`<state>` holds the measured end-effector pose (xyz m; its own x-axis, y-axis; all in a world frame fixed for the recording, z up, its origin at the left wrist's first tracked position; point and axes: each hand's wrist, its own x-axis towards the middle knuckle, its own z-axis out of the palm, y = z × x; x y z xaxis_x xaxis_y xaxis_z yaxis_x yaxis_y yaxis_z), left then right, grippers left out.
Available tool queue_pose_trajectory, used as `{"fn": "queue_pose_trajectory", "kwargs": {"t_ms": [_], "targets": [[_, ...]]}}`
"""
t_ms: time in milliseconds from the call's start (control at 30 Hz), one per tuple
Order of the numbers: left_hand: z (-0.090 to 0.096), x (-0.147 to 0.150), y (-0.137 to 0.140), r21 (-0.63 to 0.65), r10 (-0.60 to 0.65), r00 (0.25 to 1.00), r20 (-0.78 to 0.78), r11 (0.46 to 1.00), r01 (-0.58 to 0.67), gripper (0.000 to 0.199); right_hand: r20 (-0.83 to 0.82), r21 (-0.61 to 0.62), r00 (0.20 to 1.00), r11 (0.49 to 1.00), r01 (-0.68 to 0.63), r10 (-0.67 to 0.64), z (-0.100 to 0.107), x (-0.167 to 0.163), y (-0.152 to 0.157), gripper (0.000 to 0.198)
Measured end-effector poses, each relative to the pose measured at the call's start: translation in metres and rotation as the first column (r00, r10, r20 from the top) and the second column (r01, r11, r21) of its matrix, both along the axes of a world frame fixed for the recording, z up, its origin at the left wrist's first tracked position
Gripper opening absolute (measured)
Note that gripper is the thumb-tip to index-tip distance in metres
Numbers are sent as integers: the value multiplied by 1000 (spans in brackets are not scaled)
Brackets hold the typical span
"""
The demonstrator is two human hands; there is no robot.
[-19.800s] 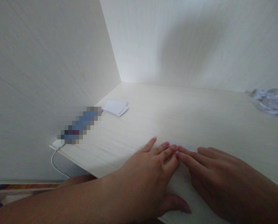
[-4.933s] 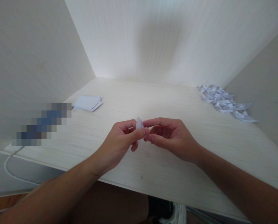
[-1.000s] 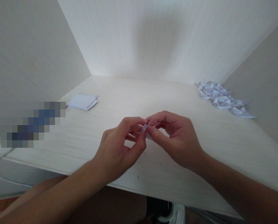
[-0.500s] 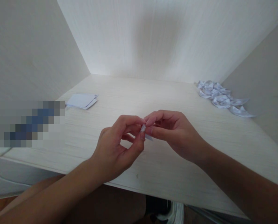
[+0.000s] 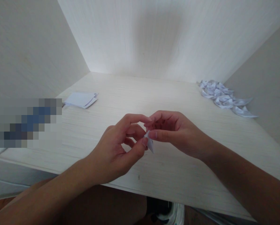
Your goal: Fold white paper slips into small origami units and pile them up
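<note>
A small piece of folded white paper [image 5: 150,145] is pinched between my two hands above the table. My left hand [image 5: 123,147] grips it from the left between thumb and fingers, its index finger stretched over the top. From the right, my right hand [image 5: 172,128] holds the paper's upper edge between thumb and curled fingers. A pointed end of the paper hangs below the thumbs; the rest is hidden by my fingers.
A pile of folded white paper pieces [image 5: 224,97] lies at the back right by the side wall. At the left is a stack of flat white paper sheets [image 5: 80,99], with a blurred-out object [image 5: 27,125] near it. Panels enclose the pale table [image 5: 172,175] on three sides.
The paper has turned, and more of its pointed end shows below my thumbs. My left index finger has shifted right over the top, and my right thumb has moved slightly down.
</note>
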<state>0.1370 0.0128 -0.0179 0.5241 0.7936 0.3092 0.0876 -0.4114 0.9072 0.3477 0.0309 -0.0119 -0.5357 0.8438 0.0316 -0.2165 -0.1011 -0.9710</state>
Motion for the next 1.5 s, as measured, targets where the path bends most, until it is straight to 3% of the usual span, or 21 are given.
{"fn": "queue_pose_trajectory", "kwargs": {"t_ms": [233,433,667,800,933,1233,1500], "targets": [[4,1,-2,-181,-46,993,105,981,65,34,-4,-10,1000,1000,-5,5,2,-2,-1,15],[4,3,2,-381,-38,972,231,916,127,33,20,-16,999,999,35,-34,3,-3,-2,15],[0,9,6,-616,53,936,349,766,186,39,52,-7,997,999,51,-51,-1,-4,0,16],[3,10,8,-743,168,913,373,644,185,33,74,31,995,997,66,-68,-2,-4,2,14],[4,9,13,-800,307,871,384,582,148,23,54,25,997,999,45,-47,-3,-1,4,13],[2,6,15,-807,335,850,406,569,161,10,9,-17,999,999,-44,44,-4,2,5,19],[4,8,11,-760,350,848,397,644,90,11,102,45,995,999,-27,22,-2,3,4,28]]}}
